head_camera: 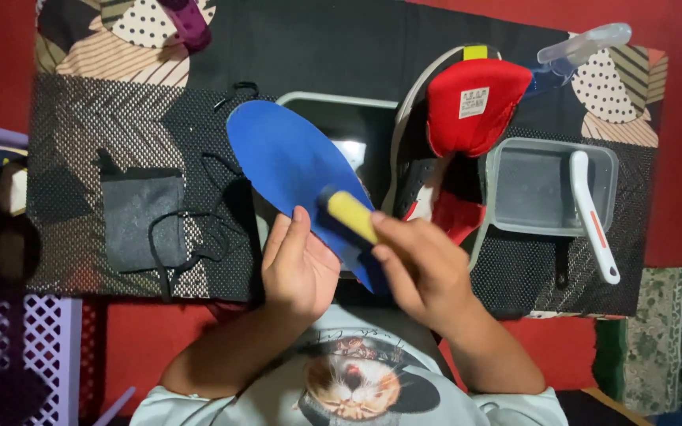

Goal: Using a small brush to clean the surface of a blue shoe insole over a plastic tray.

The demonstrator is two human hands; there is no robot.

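- Blue insole (294, 162): out of the shoe, held up at mid-frame, heel end low by the hands, toe end pointing to upper left. Left hand (300, 264) supports it from beneath, fingers closed round its lower edge.
- Right hand (420, 268): grip closed on a yellow-handled brush (350, 214), its head pressed on the insole's lower part. Looks like scrubbing is in progress.
- Progress, as a judgement: insole removed = done; insole cleaning = under way, can't tell how much of the surface is covered, no foam visible.
- Red-and-black shoe (459, 134): lies right of centre, tongue pulled open, laces seem out; no sign it's been washed yet.
- Clear tub (550, 185) to the right w/ a white brush (593, 217) resting across it.
- Black cloth (142, 221) and black laces (199, 237) at left on the dark mat (65, 142).
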